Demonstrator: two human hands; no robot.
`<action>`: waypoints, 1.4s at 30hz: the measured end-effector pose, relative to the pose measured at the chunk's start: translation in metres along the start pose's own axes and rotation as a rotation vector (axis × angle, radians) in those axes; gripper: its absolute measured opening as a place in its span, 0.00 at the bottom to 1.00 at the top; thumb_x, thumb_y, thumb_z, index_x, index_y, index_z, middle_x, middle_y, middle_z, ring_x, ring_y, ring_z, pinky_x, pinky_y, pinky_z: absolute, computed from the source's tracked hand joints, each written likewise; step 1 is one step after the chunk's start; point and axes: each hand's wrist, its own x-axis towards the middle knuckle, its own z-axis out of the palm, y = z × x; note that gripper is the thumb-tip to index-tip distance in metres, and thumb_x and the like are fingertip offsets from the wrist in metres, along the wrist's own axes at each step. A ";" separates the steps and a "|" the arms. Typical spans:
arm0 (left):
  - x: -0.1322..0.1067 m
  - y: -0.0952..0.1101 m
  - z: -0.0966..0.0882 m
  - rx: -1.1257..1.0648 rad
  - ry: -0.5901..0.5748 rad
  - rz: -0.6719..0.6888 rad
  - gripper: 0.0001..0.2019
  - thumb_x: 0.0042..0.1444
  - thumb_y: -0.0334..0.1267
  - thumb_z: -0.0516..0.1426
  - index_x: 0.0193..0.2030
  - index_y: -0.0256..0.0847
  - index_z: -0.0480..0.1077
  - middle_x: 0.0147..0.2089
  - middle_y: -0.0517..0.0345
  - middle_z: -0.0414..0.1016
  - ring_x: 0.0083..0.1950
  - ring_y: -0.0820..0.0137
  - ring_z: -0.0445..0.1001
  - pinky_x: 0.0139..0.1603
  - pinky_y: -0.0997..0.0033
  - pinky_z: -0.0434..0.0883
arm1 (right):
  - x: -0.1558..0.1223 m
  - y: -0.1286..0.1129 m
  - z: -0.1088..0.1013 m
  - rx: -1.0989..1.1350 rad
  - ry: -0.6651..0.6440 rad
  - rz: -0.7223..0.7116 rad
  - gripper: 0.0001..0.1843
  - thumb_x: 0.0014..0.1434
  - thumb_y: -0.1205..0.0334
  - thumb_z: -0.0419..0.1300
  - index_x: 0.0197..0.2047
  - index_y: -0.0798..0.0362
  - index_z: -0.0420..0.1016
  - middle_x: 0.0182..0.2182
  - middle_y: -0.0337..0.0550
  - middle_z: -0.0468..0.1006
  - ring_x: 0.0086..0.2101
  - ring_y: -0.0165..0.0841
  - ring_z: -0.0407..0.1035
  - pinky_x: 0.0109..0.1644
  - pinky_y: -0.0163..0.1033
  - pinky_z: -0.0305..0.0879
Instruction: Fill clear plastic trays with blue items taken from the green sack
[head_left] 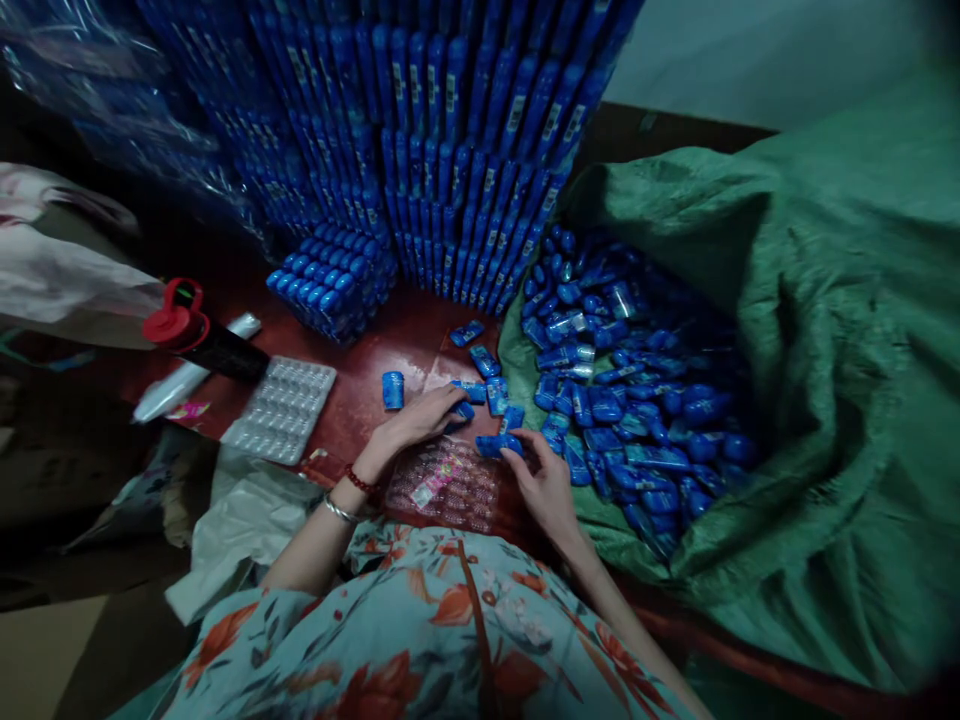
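Blue packet is in the grasp of our right hand: we pinch it between thumb and fingers, and it lies crosswise by the far right corner of a clear bubbled tray. Our left hand has its fingers bent over a second packet, just beyond the same tray; we cannot tell whether they grip it or merely cover it. A pink label sits on the tray, on the near side of the left fingers.

Beyond the fingers of both hands, we see a short run of loose packets on the red desk. One separate packet stands to the left of the left fingers. To the right of the right fingers, an open green sack holds a large heap of similar packets.

Farther left of the left fingers, we locate a second bubbled tray, a dark bottle with a red lid, and a clear plastic roll. Well beyond the fingers, we have a small block of blue packs, backed by a tall stack with barcodes toward us.
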 end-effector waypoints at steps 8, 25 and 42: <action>-0.045 0.004 0.002 -0.344 0.381 -0.269 0.14 0.59 0.41 0.52 0.51 0.40 0.62 0.45 0.54 0.70 0.44 0.68 0.70 0.45 0.69 0.68 | 0.010 -0.012 0.013 -0.584 -0.322 -0.388 0.12 0.62 0.68 0.47 0.44 0.51 0.70 0.36 0.45 0.72 0.37 0.34 0.67 0.40 0.36 0.63; -0.075 0.037 0.016 0.286 0.023 -0.010 0.17 0.57 0.24 0.46 0.51 0.41 0.65 0.48 0.48 0.69 0.49 0.63 0.68 0.52 0.62 0.66 | 0.014 -0.057 0.011 -0.919 -0.578 -0.488 0.20 0.60 0.74 0.48 0.53 0.50 0.65 0.40 0.48 0.72 0.40 0.36 0.69 0.42 0.37 0.61; -0.040 0.016 -0.007 0.238 0.429 -0.150 0.12 0.64 0.38 0.46 0.47 0.37 0.66 0.41 0.51 0.72 0.44 0.67 0.69 0.46 0.67 0.66 | 0.068 -0.025 0.008 -0.613 -0.184 -0.419 0.14 0.65 0.63 0.47 0.49 0.52 0.70 0.43 0.46 0.74 0.44 0.35 0.66 0.48 0.39 0.62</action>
